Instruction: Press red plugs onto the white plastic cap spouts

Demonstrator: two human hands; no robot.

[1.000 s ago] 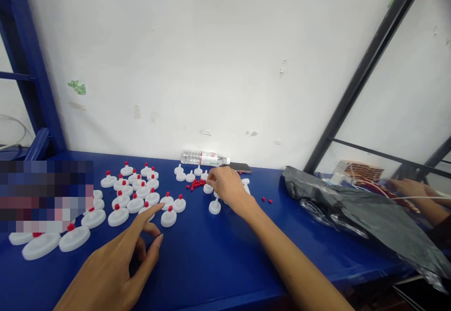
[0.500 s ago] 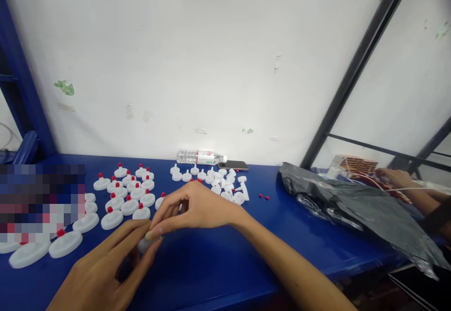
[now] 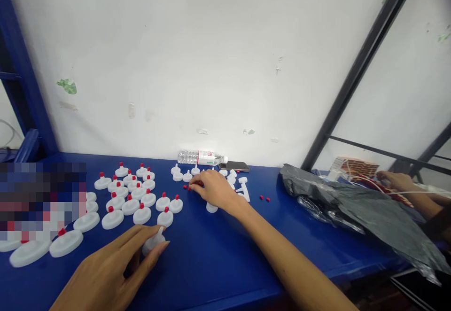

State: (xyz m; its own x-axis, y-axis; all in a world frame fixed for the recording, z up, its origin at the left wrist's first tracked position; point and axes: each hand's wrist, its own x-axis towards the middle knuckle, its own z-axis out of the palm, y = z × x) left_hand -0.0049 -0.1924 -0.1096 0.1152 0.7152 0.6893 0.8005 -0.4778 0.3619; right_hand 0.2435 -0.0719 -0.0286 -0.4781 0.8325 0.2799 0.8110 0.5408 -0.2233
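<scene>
Above blue table, left hand pinches white nozzle by wide base, leaving bare tip exposed; right hand reaches red caps, grasp unclear.

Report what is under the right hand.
Under the right hand, red caps show by the fingertips and a white piece pokes out; whatever the palm covers is hidden.

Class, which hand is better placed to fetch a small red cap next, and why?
Probably the right hand: its fingertips are at the small red caps, while the left hand holds a bare-tipped white piece.
</scene>
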